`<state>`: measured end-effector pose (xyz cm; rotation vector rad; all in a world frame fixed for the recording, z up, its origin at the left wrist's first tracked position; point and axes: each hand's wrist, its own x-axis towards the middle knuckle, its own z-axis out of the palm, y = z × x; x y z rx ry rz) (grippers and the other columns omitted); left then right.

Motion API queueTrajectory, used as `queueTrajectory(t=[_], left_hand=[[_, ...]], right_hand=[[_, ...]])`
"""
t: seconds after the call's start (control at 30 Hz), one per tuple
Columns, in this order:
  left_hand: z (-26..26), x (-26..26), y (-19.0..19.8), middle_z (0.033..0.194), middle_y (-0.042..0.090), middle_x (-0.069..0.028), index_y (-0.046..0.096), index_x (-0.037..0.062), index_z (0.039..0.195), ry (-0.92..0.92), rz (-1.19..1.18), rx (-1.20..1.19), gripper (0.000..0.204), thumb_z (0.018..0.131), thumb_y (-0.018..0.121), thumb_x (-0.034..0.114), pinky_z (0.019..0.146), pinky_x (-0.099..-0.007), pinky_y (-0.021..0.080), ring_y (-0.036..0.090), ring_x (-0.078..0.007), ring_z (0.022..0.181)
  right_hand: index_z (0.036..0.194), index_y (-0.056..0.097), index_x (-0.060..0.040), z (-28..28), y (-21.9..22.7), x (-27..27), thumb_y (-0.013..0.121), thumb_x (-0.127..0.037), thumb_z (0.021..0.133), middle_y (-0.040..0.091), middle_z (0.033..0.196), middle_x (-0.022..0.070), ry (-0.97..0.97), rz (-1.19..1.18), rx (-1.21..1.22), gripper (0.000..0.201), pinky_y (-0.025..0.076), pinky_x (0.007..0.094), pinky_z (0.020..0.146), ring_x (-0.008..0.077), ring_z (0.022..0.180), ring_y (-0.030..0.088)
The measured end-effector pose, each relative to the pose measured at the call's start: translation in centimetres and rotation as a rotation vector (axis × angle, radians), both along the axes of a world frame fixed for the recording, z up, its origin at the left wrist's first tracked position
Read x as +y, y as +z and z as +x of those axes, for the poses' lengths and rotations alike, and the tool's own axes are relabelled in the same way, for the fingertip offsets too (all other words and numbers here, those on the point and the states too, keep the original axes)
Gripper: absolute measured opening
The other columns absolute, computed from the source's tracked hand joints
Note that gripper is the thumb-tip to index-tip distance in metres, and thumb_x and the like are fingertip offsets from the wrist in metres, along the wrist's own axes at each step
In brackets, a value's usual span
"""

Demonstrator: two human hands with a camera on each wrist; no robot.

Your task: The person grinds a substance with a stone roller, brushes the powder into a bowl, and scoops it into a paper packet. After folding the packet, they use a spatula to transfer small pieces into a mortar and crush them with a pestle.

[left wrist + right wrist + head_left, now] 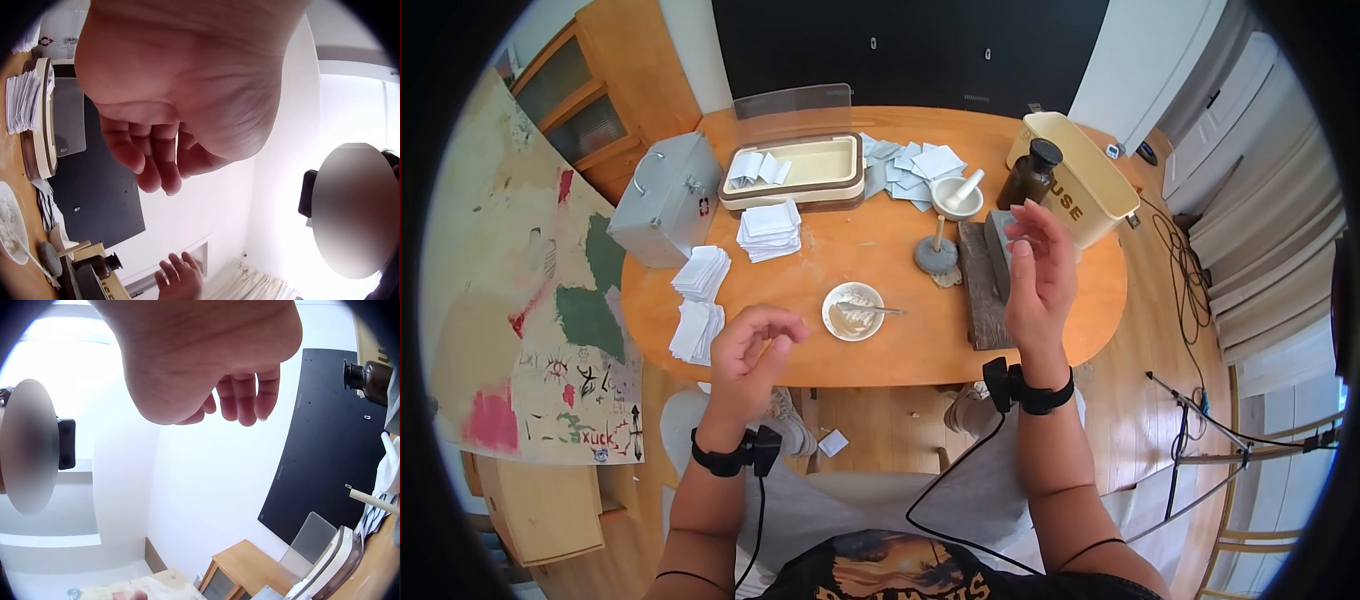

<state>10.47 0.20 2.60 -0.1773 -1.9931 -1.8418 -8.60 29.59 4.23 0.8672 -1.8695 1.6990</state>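
In the head view the left hand (752, 362) hovers over the table's front edge, left of a white bowl (838, 327) holding pale paste and a metal spoon (884, 310). The right hand (1041, 285) is raised above a dark wooden board (978, 290) and a grey block (999, 240). Both hands hold nothing, with fingers loosely bent. The left wrist view shows the left palm (181, 94) and relaxed fingers; the right wrist view shows the right hand (212, 362) likewise.
Stacks of white paper (769, 232), a metal case (662, 205), a cream tray (815, 160), grey-blue sheets (907, 180), a mortar (957, 204), a round grey weight with a stick (937, 256), a brown bottle (1030, 176) and a yellow bin (1100, 190) surround the workspace.
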Motion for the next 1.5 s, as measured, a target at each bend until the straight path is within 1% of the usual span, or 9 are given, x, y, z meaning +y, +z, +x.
queueTrajectory(t=[0.2, 0.3, 0.47, 0.97, 1.1, 1.2, 1.33, 1.43, 1.5], left_hand=[[9.3, -1.3, 2.5, 0.108, 0.077, -0.0100, 0.073, 0.0005, 0.116, -0.188, -0.182, -0.289, 0.017, 0.102, 0.065, 0.004, 0.089, -0.0344, 0.057, 0.072, -0.0194, 0.099], [14.5, -3.0, 2.2, 0.108, 0.079, -0.0099, 0.074, 0.0014, 0.114, -0.289, -0.252, -0.445, 0.016, 0.101, 0.067, 0.006, 0.088, -0.0339, 0.057, 0.073, -0.0193, 0.099], [18.0, -1.3, -2.4, 0.105, 0.078, -0.0099, 0.077, 0.0027, 0.113, -0.286, -0.178, -0.640, 0.017, 0.098, 0.071, 0.006, 0.083, -0.0321, 0.057, 0.073, -0.0188, 0.093], [-4.9, 3.4, 5.1, 0.093, 0.077, -0.0158, 0.075, -0.0014, 0.095, -0.385, -0.309, 0.230, 0.071, 0.116, 0.039, 0.056, 0.081, -0.0412, 0.056, 0.072, -0.0299, 0.087], [-6.3, 2.3, 1.0, 0.092, 0.076, -0.0154, 0.075, -0.0009, 0.093, -0.305, -0.303, 0.172, 0.052, 0.113, 0.054, 0.043, 0.078, -0.0408, 0.056, 0.072, -0.0298, 0.084], [-6.3, 1.6, -0.7, 0.085, 0.072, -0.0144, 0.072, 0.0010, 0.089, -0.256, -0.555, 0.051, 0.012, 0.094, 0.073, 0.011, 0.069, -0.0388, 0.054, 0.069, -0.0321, 0.077], [-5.9, 1.2, 0.1, 0.086, 0.072, -0.0137, 0.073, 0.0028, 0.090, -0.288, -0.598, -0.064, 0.014, 0.095, 0.075, 0.016, 0.069, -0.0396, 0.055, 0.068, -0.0329, 0.077], [-5.7, 0.6, 0.2, 0.085, 0.071, -0.0128, 0.072, 0.0011, 0.091, -0.285, -0.665, -0.053, 0.010, 0.094, 0.075, 0.010, 0.068, -0.0382, 0.053, 0.068, -0.0311, 0.076], [-5.9, 0.2, 0.2, 0.085, 0.071, -0.0131, 0.072, 0.0013, 0.091, -0.264, -0.679, -0.056, 0.010, 0.094, 0.075, 0.011, 0.068, -0.0392, 0.054, 0.068, -0.0325, 0.076]], right_hand=[[0.140, 0.061, 0.0013, 7.0, 4.4, 6.6, 0.058, -0.004, 0.111, 0.072, 0.126, 0.0130, 0.292, -0.014, -0.341, 0.031, 0.056, 0.0312, 0.092, 0.0167, 0.106, 0.068], [0.111, 0.068, -0.0011, 11.9, 4.0, 15.3, 0.058, -0.013, 0.112, 0.065, 0.081, 0.0022, -0.070, 0.210, -0.425, 0.016, 0.040, 0.0223, 0.057, 0.0063, 0.064, 0.055], [0.106, 0.069, -0.0043, 16.0, -4.7, 27.8, 0.060, -0.012, 0.110, 0.065, 0.078, -0.0012, -0.293, 0.317, -1.041, 0.012, 0.039, 0.0212, 0.057, 0.0035, 0.065, 0.052], [0.122, 0.067, -0.0010, 11.8, 2.5, 17.9, 0.066, -0.006, 0.104, 0.065, 0.087, 0.0024, -0.257, 0.598, -0.512, 0.018, 0.048, 0.0261, 0.066, 0.0095, 0.075, 0.060], [0.122, 0.068, -0.0021, 11.0, 2.2, 16.9, 0.068, -0.007, 0.102, 0.064, 0.082, 0.0050, -0.181, 0.615, -0.469, 0.020, 0.049, 0.0294, 0.063, 0.0127, 0.070, 0.060], [0.111, 0.067, -0.0025, 11.9, -1.4, 19.5, 0.065, -0.012, 0.104, 0.065, 0.072, 0.0106, -0.349, 0.691, -0.592, 0.011, 0.050, 0.0349, 0.060, 0.0181, 0.063, 0.063], [0.090, 0.068, 0.0018, 17.3, -13.7, 31.6, 0.054, -0.026, 0.108, 0.070, 0.072, 0.0195, -0.609, 1.112, -0.903, 0.035, 0.056, 0.0467, 0.069, 0.0351, 0.070, 0.073], [0.094, 0.074, 0.0024, 25.9, -23.4, 42.5, 0.061, -0.031, 0.103, 0.079, 0.088, 0.0196, 0.269, 1.429, -1.099, 0.037, 0.059, 0.0503, 0.072, 0.0358, 0.079, 0.076], [0.111, 0.077, 0.0032, 27.2, -16.9, 35.0, 0.061, -0.042, 0.105, 0.082, 0.099, 0.0135, 0.114, 1.451, -1.784, 0.049, 0.061, 0.0421, 0.073, 0.0250, 0.077, 0.076]])
